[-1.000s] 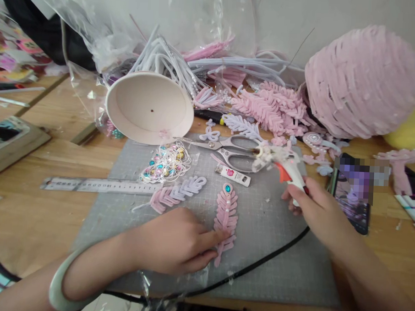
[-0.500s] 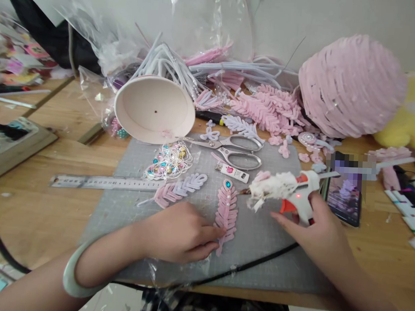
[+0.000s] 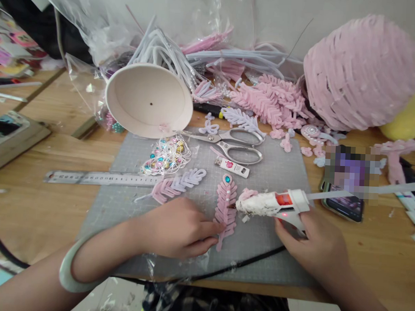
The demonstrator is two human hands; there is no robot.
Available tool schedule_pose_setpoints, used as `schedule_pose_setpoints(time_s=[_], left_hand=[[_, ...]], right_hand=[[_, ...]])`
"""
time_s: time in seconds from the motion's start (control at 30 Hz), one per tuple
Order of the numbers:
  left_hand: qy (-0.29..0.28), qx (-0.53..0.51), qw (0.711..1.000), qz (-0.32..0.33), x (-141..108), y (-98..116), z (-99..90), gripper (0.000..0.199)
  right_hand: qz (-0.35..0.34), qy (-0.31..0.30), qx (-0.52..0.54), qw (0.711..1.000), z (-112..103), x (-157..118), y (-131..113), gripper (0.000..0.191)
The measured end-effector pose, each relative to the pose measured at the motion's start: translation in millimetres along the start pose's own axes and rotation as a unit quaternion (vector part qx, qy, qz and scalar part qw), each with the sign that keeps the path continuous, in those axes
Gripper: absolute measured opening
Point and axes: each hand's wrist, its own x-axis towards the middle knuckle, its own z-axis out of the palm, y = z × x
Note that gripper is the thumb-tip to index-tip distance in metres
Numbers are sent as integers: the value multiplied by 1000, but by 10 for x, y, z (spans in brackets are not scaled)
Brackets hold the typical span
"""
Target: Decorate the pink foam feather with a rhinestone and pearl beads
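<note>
My left hand [image 3: 181,230] rests on the grey cutting mat [image 3: 251,263], its index finger and thumb at the left edge of a pink leaf [image 3: 226,206] of fuzzy stems. The leaf lies upright in view, a blue gem at its top and small beads below it. My right hand [image 3: 322,245] is wrapped round the handle of a white glue gun [image 3: 270,204] with an orange part and a lit red light. The gun's nozzle is at the leaf's right side, near its middle. A pink and lilac leaf [image 3: 178,185] lies above my left hand.
Scissors [image 3: 225,142], a lighter-sized white tool [image 3: 231,167], gem strings [image 3: 168,156] and a steel ruler [image 3: 99,178] lie beyond my hands. Behind them are a cream pot [image 3: 148,100] and pink leaves [image 3: 268,101]. A phone [image 3: 345,202] lies right; a black cable [image 3: 244,267] crosses the mat.
The glue gun in my right hand has moved left and turned more level, bringing its nozzle to the middle of the pink leaf. My left hand stays at the leaf. The view has shifted slightly.
</note>
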Motion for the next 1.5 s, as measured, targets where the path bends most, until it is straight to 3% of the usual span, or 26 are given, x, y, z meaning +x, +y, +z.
schedule_pose_setpoints(time_s=[0.43, 0.63, 0.93, 1.03, 1.1, 1.23, 1.37, 1.43, 1.5], left_hand=[[-2, -3, 1000, 7, -10, -4, 7, 27], [13, -4, 1000, 3, -4, -5, 5, 25], [15, -10, 1000, 3, 0, -9, 4, 26], [18, -9, 1000, 7, -3, -13, 8, 27], [21, -8, 1000, 7, -6, -12, 13, 27], [23, -11, 1000, -5, -2, -2, 15, 28], [33, -83, 995, -39, 16, 8, -35, 26], [64, -159, 980, -100, 20, -4, -72, 27], [116, -236, 947, -185, 16, -32, -102, 34]], right_hand=[[-36, 31, 4, 999, -13, 10, 6, 10], [-65, 86, 33, 994, -5, 33, 24, 10], [-49, 74, 49, 995, -7, 20, 32, 9], [-3, 31, 71, 997, -29, 22, 41, 13], [75, -20, 103, 992, -60, 67, 55, 14], [217, -140, 140, 956, -110, 295, 118, 20], [252, -219, 53, 941, -64, 587, 181, 39], [247, -252, -8, 936, -14, 701, 183, 48], [230, -279, -57, 931, 33, 780, 170, 49]])
